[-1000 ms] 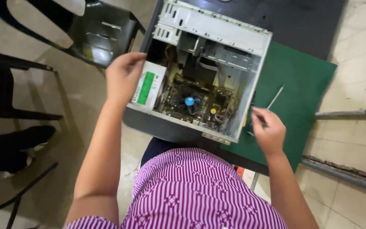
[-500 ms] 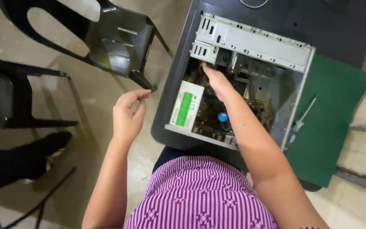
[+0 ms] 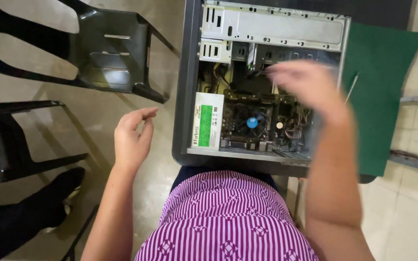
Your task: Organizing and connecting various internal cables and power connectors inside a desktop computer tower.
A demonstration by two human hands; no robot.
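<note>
An open desktop computer case (image 3: 189, 96) lies on its side in front of me, showing the motherboard with a round fan (image 3: 251, 122) and a white and green power supply (image 3: 208, 126). My right hand (image 3: 303, 87) hovers blurred over the inside of the case, fingers spread, holding nothing. To the left of the case my left hand (image 3: 132, 137) hangs in the air above the floor, fingers loosely curled and empty. A thin screwdriver (image 3: 350, 88) lies on the green mat (image 3: 383, 96) to the right of the case.
Two black plastic chairs stand at the left, one at top (image 3: 107, 53) and one at mid left (image 3: 10, 145). Another person's dark shoe and leg (image 3: 49, 198) are at the lower left. Tiled floor surrounds the table.
My right hand has moved from the left inside of the case toward its right side. My left hand has opened slightly and stays off the case. The view has shifted closer to the case.
</note>
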